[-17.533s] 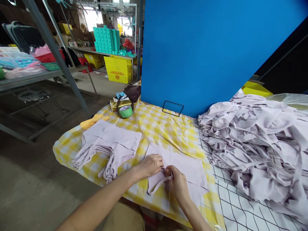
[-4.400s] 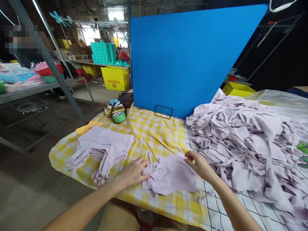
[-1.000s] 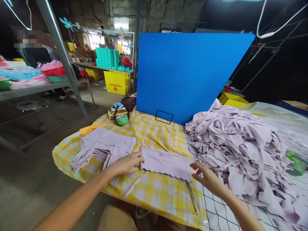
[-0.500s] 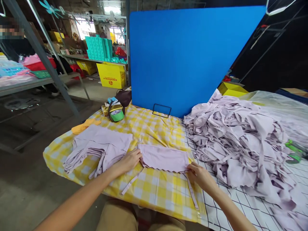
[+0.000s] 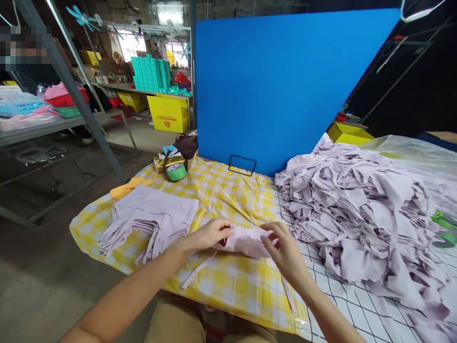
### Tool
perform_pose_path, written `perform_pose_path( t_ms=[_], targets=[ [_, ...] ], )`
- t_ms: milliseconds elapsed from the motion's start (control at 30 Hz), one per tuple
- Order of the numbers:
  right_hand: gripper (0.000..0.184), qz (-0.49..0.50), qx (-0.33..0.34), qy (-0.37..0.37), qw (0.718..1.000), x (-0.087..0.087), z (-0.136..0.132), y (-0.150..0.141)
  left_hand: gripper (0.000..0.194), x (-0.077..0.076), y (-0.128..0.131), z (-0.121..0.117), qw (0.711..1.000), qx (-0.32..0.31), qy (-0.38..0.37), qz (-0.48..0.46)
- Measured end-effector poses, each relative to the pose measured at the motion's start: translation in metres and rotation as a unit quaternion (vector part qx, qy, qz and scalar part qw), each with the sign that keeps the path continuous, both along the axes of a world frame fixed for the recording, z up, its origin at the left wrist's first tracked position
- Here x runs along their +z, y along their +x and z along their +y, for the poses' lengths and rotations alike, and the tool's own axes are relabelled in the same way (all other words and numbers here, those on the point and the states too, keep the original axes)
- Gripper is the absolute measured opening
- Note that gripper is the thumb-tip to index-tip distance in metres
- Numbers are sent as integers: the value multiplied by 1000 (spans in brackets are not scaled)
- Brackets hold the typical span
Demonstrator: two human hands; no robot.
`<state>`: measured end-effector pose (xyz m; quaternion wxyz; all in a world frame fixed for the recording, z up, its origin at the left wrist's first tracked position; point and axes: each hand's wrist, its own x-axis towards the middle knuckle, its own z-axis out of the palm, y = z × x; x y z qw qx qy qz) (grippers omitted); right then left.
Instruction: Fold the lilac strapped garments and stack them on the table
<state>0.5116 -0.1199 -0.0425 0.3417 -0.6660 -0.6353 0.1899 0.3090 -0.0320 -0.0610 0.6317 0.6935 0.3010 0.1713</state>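
A pale lilac fabric piece [image 5: 246, 242] with two long straps lies on the yellow checked tablecloth [image 5: 232, 190] near the front edge. My left hand [image 5: 210, 234] pinches its left end and my right hand [image 5: 283, 250] grips its right end, both closed on the cloth and drawn toward each other, so the fabric bunches between them. One strap [image 5: 195, 272] trails toward me on the left, another strap [image 5: 289, 295] on the right. A neat stack of the same lilac pieces [image 5: 153, 216] lies to the left of my hands.
A large heap of loose lilac pieces [image 5: 360, 209] fills the right side on a white grid sheet [image 5: 342, 305]. A blue board [image 5: 282, 85] stands at the back. A green tape roll [image 5: 176, 171] and an orange-yellow item [image 5: 128, 186] sit at the back left. Shelving stands further left.
Half a second ago the piece lay spread flat with my hands at its two ends. Both hands have since moved inward and lifted the ends, bunching the fabric.
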Motion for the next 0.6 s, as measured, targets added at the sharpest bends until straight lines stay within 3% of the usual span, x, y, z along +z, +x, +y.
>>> perform_pose_path(
  t_ms=[67, 133, 267, 367, 500, 600],
  targets=[
    [20, 33, 39, -27, 998, 7, 0, -25, 30, 0, 10, -5, 999, -9, -39, -21],
    [19, 52, 36, -53, 997, 10, 1, -39, 33, 1, 17, -9, 997, -7, -59, -39],
    [24, 104, 13, -83, 991, 6, 3, -39, 41, 8, 23, -15, 993, 12, -103, -58],
    [27, 152, 57, -157, 974, 1, 1, -32, 46, 8, 25, -18, 991, 7, -119, -56],
    [31, 171, 98, -214, 957, 6, -5, -23, 42, 2, 28, -20, 995, -15, -90, -49],
    [31, 217, 134, -249, 934, 20, -15, -16, 26, 2, 29, -19, 998, 1, -21, -67]
  ],
)
